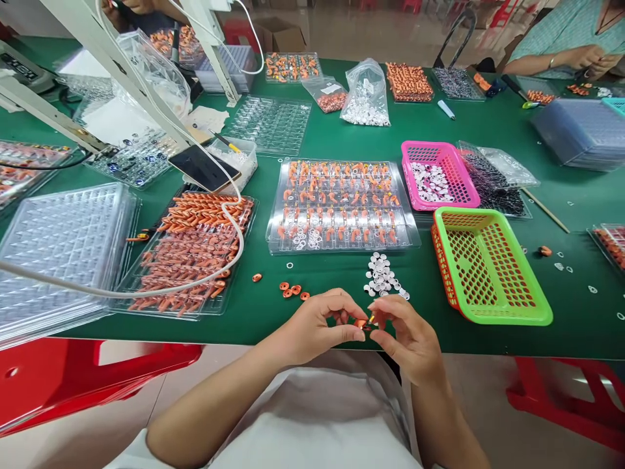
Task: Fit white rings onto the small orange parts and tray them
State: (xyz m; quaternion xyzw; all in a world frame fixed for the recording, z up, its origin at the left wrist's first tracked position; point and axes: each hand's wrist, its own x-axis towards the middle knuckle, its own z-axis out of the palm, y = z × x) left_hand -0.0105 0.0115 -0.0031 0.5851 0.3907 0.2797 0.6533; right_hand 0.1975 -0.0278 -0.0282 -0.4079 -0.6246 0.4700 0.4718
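Note:
At the table's near edge, my left hand (326, 326) pinches a small orange part (360, 323) between thumb and fingers. My right hand (407, 332) is close beside it, its thumb and fingertips curled at the same part, with a small yellow and dark bit (372, 319) at the fingertips. Exactly what the right fingertips hold is too small to make out. Just beyond the hands lies a pile of white discs (383, 277). Several orange ring-like pieces (293, 290) lie to the left of my left hand. A clear tray (342, 246) holding rows of orange parts sits further back.
Right of the hands is a green basket (541, 312), with a pink basket (407, 153) of white pieces behind. On the left are a tray of orange parts (185, 267), stacked clear trays (63, 228), a phone (205, 168) and a white cable (146, 293). Co-workers sit across the table.

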